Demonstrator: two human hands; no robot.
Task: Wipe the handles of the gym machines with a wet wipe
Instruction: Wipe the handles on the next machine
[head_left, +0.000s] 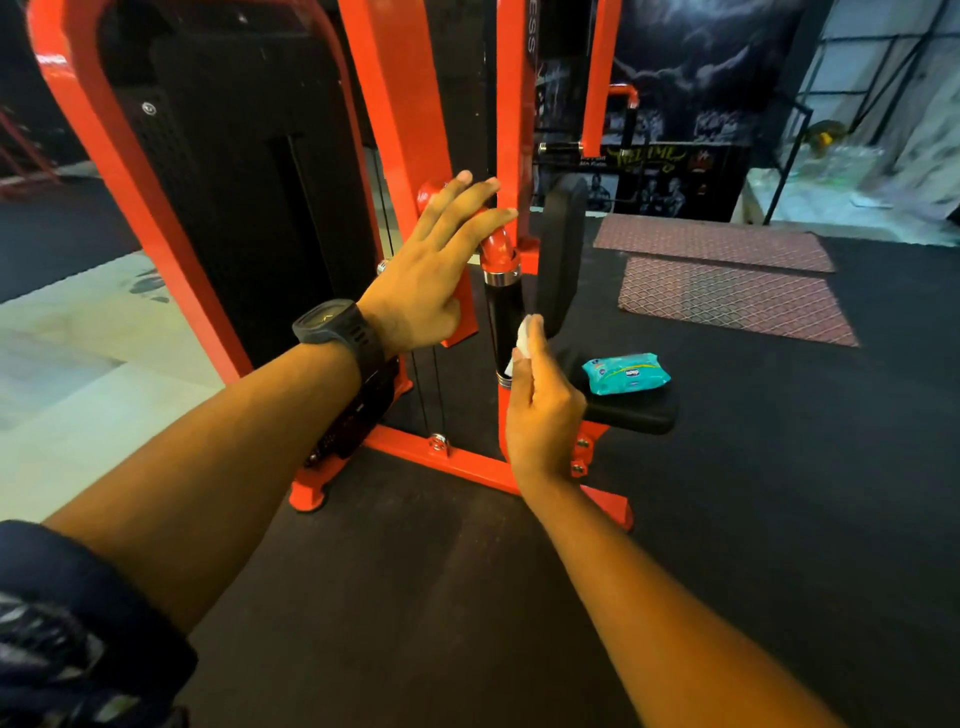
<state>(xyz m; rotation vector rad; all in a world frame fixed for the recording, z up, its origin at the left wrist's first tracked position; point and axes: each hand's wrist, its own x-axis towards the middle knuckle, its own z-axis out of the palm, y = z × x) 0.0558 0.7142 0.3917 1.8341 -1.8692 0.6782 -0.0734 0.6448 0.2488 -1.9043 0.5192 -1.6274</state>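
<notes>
Nearest, the right hand (540, 410) rises from the floor (415, 597) side of the machine, its fingers (535, 332) curled round a bunched white wipe (523, 332) and pressing it against the lower part of the handle (500, 312), a black upright grip with chrome collars at both ends. The wipe looks soft, damp and very light, so it should fold round the grip easily. It may slip or bunch unless it is pinched firmly and wrapped partway around the grip. The handle itself appears stiff and fixed to the red tube, so it should take firm rubbing along its length. Just above it, the left hand (426, 275), a watch (332, 322) on its wrist, rests on the red bend over the handle with its fingers straight and spread, gripping nothing. It seems to steady the person rather than hold the machine. Right of the handle, a teal pack (626, 373) of wipes lies toward the far edge of the black seat (634, 415). Behind stand the red frame (410, 104) and dark weight stack. Two patterned mats (727, 291) lie on the floor farther off.
</notes>
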